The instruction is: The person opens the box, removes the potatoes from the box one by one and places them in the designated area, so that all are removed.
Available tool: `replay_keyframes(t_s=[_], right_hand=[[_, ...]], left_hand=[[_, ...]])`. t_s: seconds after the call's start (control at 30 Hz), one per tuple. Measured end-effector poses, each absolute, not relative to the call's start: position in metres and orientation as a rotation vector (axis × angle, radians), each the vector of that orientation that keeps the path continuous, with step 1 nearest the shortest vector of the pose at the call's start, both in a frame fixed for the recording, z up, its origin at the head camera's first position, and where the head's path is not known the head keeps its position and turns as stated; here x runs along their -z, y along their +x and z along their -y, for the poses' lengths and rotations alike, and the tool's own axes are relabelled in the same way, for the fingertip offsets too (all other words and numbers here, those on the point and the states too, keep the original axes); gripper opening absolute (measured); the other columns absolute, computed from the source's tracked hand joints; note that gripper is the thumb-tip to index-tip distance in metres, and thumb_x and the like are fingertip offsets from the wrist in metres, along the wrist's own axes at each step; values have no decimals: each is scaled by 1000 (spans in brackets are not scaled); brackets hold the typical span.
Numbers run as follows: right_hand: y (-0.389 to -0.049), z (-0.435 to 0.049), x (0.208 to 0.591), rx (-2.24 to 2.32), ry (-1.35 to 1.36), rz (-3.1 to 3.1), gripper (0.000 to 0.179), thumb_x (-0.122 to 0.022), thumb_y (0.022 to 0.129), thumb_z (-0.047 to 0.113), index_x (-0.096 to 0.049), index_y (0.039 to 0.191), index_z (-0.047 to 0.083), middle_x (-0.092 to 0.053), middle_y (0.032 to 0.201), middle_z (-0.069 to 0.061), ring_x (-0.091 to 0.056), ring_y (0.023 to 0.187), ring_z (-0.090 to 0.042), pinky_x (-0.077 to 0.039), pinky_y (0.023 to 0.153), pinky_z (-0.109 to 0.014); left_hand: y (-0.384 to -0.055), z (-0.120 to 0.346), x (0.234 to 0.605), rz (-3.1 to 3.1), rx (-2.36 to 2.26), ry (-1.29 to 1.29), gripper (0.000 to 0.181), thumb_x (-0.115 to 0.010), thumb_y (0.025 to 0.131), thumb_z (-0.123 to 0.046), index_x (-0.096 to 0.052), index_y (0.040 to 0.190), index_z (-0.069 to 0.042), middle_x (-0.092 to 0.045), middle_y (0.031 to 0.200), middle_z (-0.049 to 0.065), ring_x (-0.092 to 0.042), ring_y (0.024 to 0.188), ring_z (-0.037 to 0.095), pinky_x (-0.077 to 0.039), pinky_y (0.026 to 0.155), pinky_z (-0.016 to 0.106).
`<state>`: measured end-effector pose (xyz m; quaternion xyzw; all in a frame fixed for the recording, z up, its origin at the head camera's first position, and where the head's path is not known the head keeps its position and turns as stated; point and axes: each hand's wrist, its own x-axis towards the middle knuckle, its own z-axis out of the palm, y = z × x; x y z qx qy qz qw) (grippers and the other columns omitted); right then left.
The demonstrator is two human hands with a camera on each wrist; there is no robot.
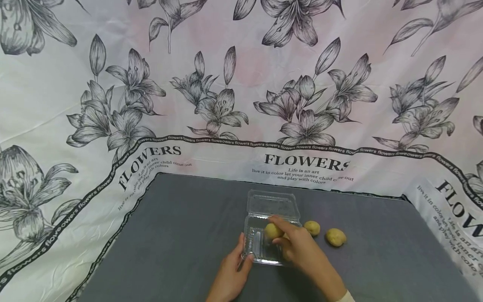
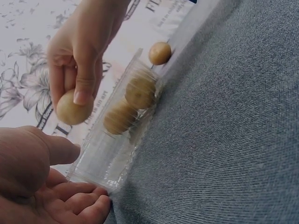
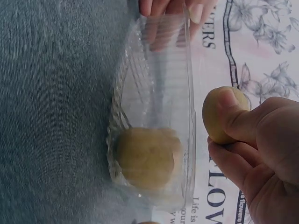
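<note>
A clear plastic clamshell container [image 1: 255, 243] lies with its lid [image 1: 271, 204] folded back on the far side. My left hand [image 1: 231, 270] holds its near left corner, thumb on the near side and fingers against the left end. Above the container, my right hand [image 1: 303, 249] pinches a yellowish potato [image 2: 74, 108] between thumb and fingers. Inside, at the right end, sit two potatoes, a nearer potato [image 2: 120, 116] and another potato [image 2: 140, 92], seen through the clear wall. In the head view my right hand mostly covers them.
To the right of the container, on the grey cloth-covered table [image 1: 181, 235], lie a potato [image 1: 312, 227] close to its wall and another potato [image 1: 336, 237] farther right. A floral-printed curtain [image 1: 226, 105] hangs behind and along both sides of the table.
</note>
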<state>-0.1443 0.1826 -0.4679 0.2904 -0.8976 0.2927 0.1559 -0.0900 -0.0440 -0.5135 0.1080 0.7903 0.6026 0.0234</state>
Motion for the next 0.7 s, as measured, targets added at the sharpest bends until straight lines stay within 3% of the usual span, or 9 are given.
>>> replay_keyframes(t_s=[0.4,0.63,0.7], right_hand=[[-147,-198,461,-857,804,2533,63,-86,81,-3,-64,140,-2,-67,137,-24,-66,126,-39,-60,99,-49],[-149,-210,460,-797,755,2461,63,-88,77,-4,-66,135,1,-76,121,-19,-78,96,-28,-67,76,-39],[-149,-214,459,-804,730,2470,62,-87,79,-5,-65,136,1,-75,122,-21,-77,99,-33,-67,78,-41]], left_hand=[[-91,45,514,-2452,-1844,303,71,-60,110,-24,-25,162,9,-35,163,27,-37,151,39,-38,119,50],[-90,46,513,-2455,-1854,347,71,-60,110,-23,-25,162,10,-37,162,29,-37,150,42,-40,117,52],[-89,46,513,-2455,-1864,355,71,-60,110,-22,-25,162,11,-38,161,30,-38,150,42,-40,117,52]])
